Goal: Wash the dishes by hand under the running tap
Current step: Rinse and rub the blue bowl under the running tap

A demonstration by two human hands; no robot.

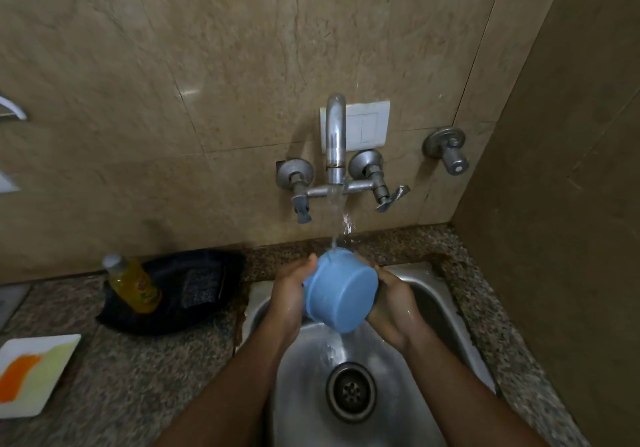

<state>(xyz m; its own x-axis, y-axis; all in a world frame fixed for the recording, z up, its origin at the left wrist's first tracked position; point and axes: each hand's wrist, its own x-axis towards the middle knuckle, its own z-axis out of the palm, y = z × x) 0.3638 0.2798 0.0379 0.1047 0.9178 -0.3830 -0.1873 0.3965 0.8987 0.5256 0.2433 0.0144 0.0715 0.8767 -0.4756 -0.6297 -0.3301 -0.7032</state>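
Observation:
A light blue plastic cup (341, 290) is tipped on its side over the steel sink (426, 294), its flat base facing me. Water from the wall tap (335, 141) falls onto its far upper edge and runs off below it toward the drain (350, 391). My left hand (292, 290) holds the cup's left side, fingers reaching up past the rim. My right hand (393, 303) grips its right side from underneath. The mouth of the cup is turned away and hidden.
A yellow soap bottle (133, 284) lies on a dark cloth with a scrub pad (201, 287) on the granite counter left of the sink. A white plate with orange and yellow smears (33, 374) sits at the left edge. A side wall (554, 204) closes the right.

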